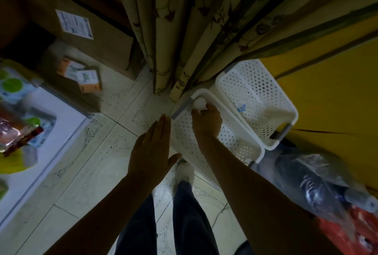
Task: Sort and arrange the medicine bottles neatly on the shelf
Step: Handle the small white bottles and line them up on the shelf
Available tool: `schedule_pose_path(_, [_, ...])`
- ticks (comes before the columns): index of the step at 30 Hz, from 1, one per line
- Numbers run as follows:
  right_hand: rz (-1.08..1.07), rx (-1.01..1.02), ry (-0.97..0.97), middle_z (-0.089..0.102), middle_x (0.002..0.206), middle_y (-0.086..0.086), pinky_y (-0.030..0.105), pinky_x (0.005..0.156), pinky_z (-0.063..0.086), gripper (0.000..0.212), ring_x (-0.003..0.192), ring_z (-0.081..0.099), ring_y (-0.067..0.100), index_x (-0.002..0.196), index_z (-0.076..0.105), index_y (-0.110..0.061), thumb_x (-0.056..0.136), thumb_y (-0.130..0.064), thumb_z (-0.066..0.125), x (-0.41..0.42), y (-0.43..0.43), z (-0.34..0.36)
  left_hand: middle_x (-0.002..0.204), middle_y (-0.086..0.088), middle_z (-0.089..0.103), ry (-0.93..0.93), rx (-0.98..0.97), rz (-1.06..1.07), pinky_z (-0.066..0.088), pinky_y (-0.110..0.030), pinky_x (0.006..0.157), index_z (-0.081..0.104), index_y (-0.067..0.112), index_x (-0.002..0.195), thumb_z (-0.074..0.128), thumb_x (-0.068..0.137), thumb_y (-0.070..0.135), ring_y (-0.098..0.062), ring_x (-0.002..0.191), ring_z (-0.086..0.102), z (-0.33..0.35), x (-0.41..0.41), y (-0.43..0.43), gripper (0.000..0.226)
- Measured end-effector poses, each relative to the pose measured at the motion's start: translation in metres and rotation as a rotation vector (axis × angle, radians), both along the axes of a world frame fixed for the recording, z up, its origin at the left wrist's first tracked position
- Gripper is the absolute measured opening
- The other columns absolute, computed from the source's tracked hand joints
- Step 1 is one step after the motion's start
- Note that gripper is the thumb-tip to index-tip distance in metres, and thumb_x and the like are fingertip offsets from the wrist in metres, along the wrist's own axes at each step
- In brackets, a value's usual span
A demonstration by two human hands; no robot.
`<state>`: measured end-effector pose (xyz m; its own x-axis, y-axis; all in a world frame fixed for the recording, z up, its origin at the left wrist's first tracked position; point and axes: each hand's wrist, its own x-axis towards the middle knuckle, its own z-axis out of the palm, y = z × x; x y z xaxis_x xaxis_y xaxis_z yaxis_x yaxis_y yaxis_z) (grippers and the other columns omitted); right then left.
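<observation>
Currently the right hand (pixel 206 120) grips a small white medicine bottle (pixel 199 104) inside the nearer white perforated plastic basket (pixel 184 138); the left hand (pixel 152 148) hovers flat, unclenched, alongside. Lifting vertically should clear the rim.

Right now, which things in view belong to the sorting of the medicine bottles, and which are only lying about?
For the job: white bottle-like thing, gripped by the right hand; near white basket; far white basket; left hand, open beside the near basket.
Lying about: cardboard box; small orange cartons; curtain; plastic bag.
</observation>
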<state>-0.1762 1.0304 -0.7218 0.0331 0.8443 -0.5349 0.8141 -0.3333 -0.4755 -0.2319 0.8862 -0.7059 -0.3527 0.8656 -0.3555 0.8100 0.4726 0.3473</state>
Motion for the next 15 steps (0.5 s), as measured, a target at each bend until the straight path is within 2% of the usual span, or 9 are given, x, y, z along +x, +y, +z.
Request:
schedule_pose_path(1, [0.030,-0.021,-0.003,0.064,0.119,0.005,0.030,0.093,0.047,0.036,0.111,0.060,0.022,0.124,0.056,-0.013,0.091,-0.025,0.061,0.004,-0.003,0.006,0.144,-0.019,0.043,0.008,-0.005,-0.007,0.050,-0.047,0.088,0.033,0.001,0.143,0.074,0.064,0.056,-0.035,0.122,0.053,0.001,0.000,0.000,0.105])
schedule_pose_path(3, [0.094,-0.076,0.012,0.053,0.136,0.005,0.035,0.099,0.044,0.057,0.124,0.051,0.022,0.141,0.039,-0.017,0.090,-0.026,0.063,0.018,-0.012,0.023,0.144,-0.018,0.044,0.028,-0.019,-0.016,0.049,-0.049,0.088,0.035,0.001,0.142,0.079,0.060,0.053,-0.036,0.123,0.052,0.008,-0.001,-0.001,0.106])
schedule_pose_path(6, [0.375,-0.058,0.025,0.042,0.146,0.006,0.041,0.106,0.040,0.077,0.133,0.040,0.023,0.149,0.023,-0.019,0.087,-0.027,0.067,0.040,-0.031,0.075,0.152,-0.015,0.028,0.050,0.036,-0.016,0.040,-0.049,0.100,0.024,0.005,0.147,0.076,0.071,0.047,-0.034,0.135,0.038,0.054,-0.006,0.004,0.101])
schedule_pose_path(8, [0.620,0.021,0.055,0.036,0.150,0.008,0.040,0.110,0.036,0.083,0.137,0.035,0.023,0.151,0.021,-0.016,0.085,-0.027,0.070,0.046,-0.044,0.122,0.157,-0.009,0.008,0.061,0.090,0.015,0.025,-0.045,0.111,0.006,0.012,0.149,0.068,0.083,0.041,-0.029,0.144,0.018,0.102,-0.016,0.005,0.095])
schedule_pose_path(9, [0.726,0.082,0.077,0.033,0.152,0.009,0.040,0.111,0.034,0.083,0.138,0.032,0.023,0.151,0.021,-0.014,0.085,-0.027,0.070,0.046,-0.050,0.147,0.156,-0.008,0.005,0.096,0.120,0.029,0.021,-0.044,0.112,0.002,0.014,0.148,0.066,0.085,0.038,-0.029,0.145,0.014,0.129,-0.023,0.003,0.093])
schedule_pose_path(12, [0.933,0.350,0.165,0.038,0.149,0.014,0.047,0.107,0.038,0.081,0.136,0.038,0.029,0.147,0.032,-0.009,0.081,-0.028,0.074,0.025,-0.061,0.226,0.153,-0.016,0.025,0.267,0.259,0.046,0.032,-0.050,0.107,0.014,0.010,0.149,0.074,0.079,0.031,-0.034,0.139,0.031,0.219,-0.045,-0.010,0.095])
schedule_pose_path(13, [0.964,0.457,0.218,0.041,0.147,0.014,0.048,0.106,0.039,0.079,0.135,0.040,0.029,0.144,0.037,-0.009,0.079,-0.028,0.076,0.012,-0.063,0.255,0.152,-0.016,0.029,0.313,0.321,0.055,0.034,-0.050,0.105,0.018,0.010,0.148,0.072,0.080,0.031,-0.034,0.137,0.035,0.250,-0.052,-0.017,0.089])
schedule_pose_path(15, [1.043,0.620,0.339,0.040,0.149,0.011,0.047,0.109,0.035,0.073,0.137,0.037,0.027,0.143,0.039,-0.012,0.081,-0.029,0.073,-0.018,-0.066,0.317,0.153,-0.013,0.028,0.450,0.426,0.048,0.032,-0.045,0.108,0.022,0.011,0.148,0.059,0.087,0.034,-0.028,0.139,0.031,0.315,-0.065,-0.034,0.075])
